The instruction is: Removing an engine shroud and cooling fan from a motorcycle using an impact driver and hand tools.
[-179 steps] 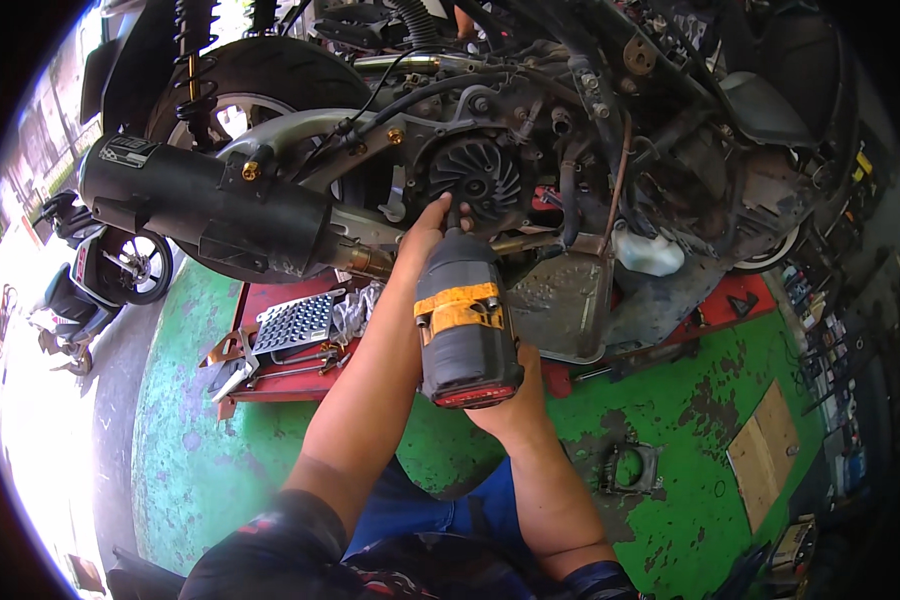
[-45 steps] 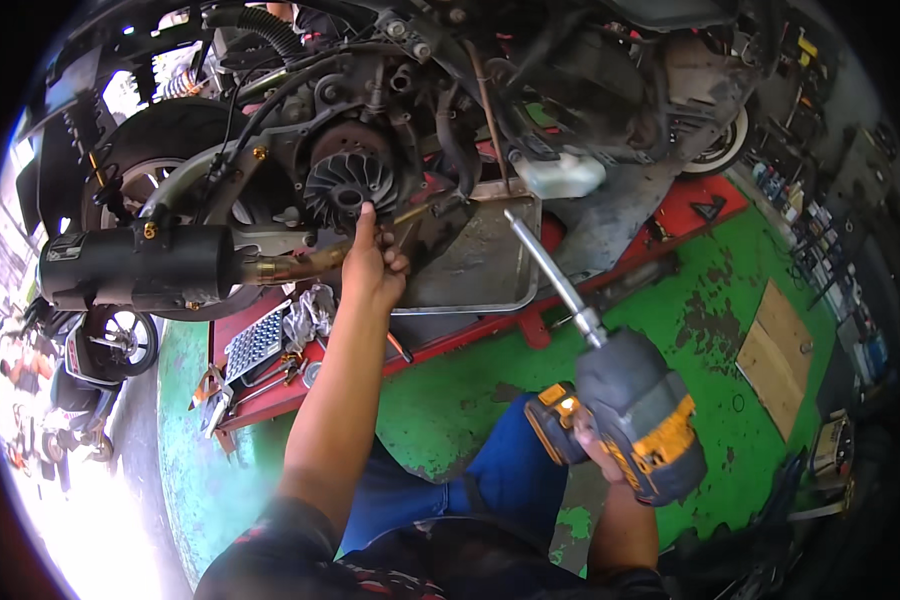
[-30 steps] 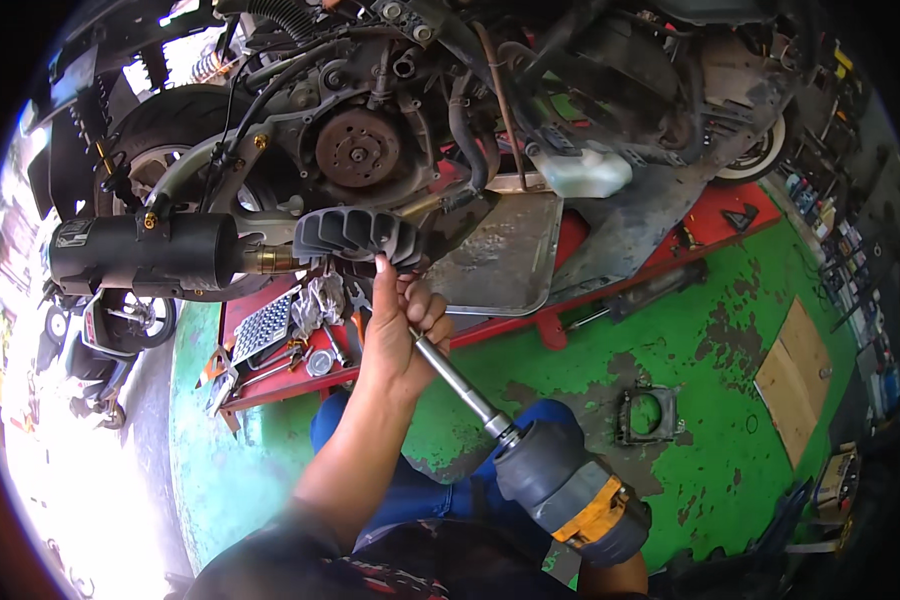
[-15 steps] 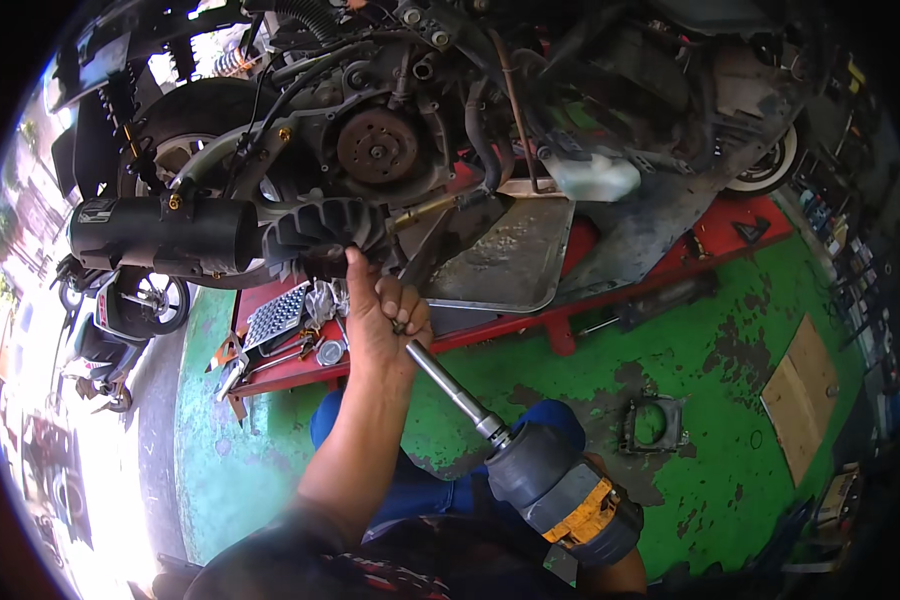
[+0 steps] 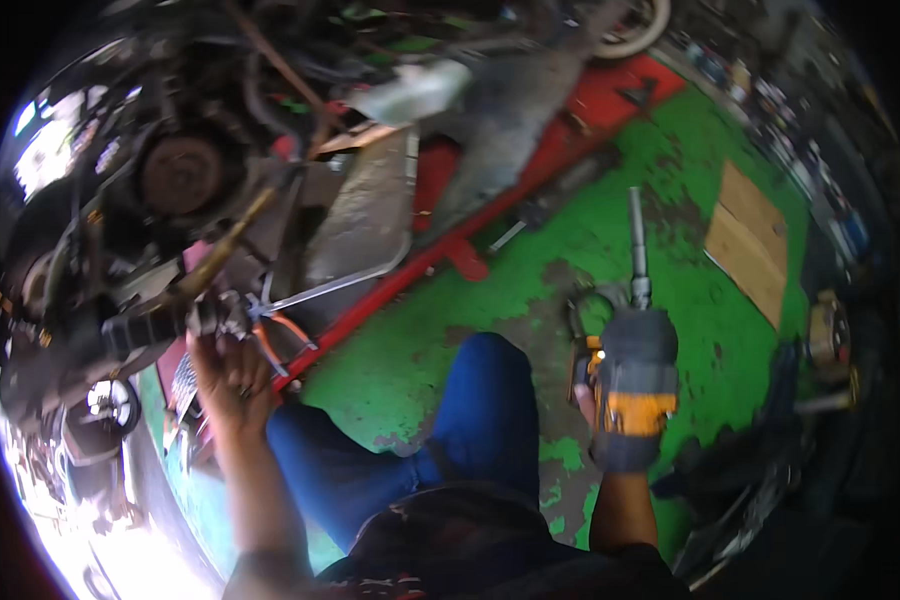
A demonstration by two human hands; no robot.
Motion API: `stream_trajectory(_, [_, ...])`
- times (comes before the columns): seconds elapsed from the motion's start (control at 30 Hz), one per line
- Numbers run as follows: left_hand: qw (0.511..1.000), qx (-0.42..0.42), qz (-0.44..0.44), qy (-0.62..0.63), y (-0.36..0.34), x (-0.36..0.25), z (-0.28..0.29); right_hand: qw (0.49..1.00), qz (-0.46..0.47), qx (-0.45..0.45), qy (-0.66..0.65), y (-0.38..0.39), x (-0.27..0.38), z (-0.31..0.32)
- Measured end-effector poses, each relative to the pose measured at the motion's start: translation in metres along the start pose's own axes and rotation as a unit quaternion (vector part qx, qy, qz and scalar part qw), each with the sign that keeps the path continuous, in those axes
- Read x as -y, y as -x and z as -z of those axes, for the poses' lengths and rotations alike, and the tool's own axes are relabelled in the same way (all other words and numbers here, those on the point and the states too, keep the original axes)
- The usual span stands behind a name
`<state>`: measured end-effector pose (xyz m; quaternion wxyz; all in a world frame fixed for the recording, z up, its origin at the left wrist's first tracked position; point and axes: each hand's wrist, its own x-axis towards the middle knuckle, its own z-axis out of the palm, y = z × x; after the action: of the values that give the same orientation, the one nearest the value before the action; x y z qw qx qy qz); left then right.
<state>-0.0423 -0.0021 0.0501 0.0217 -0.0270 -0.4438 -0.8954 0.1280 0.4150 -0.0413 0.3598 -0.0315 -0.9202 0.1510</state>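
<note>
1. The left hand (image 5: 232,382) has its fingers curled and its thumb raised against a dark, round, ridged metal part (image 5: 145,328), just beyond and left of the fingertips; it seems to bear the part's weight from below. Blur hides the exact contact.

2. The right hand (image 5: 587,403) is wrapped around the grip of a bulky black-and-yellow power driver (image 5: 638,370), well apart from the left hand. The long silver metal socket shaft (image 5: 638,245) points away from the body, probably to keep the tool clear of the legs.

3. Beyond the left hand, a rust-brown round metal plate (image 5: 182,172) sits in the engine's side.

4. Just right of the left hand, orange-handled metal pliers (image 5: 292,325) lie near the edge of a low red metal platform (image 5: 470,258), likely for easy reach. Farther beyond rests a shallow, stained silver metal tray (image 5: 365,215), perhaps to catch drips.

5. Between the hands and beyond spreads a worn green painted floor (image 5: 400,385); a flat tan board (image 5: 748,245) lies right of the right hand. Bright light floods the room's left side.
</note>
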Motion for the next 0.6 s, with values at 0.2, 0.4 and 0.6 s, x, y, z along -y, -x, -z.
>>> stream_trajectory(0.2, [0.918,-0.056,-0.045,-0.39,0.048,0.022,0.11,0.851,-0.448,0.02,-0.274,0.117,-0.09,-0.056])
stream_trajectory(0.4, [0.911,0.024,0.281,-0.301,0.085,0.062,0.101,0.807,-0.56,0.061,-0.179,0.218,-0.119,-0.12])
stream_trajectory(0.6, [0.816,-0.106,0.482,-0.299,0.064,0.106,0.05,0.749,-0.653,0.11,-0.027,0.314,-0.128,-0.174])
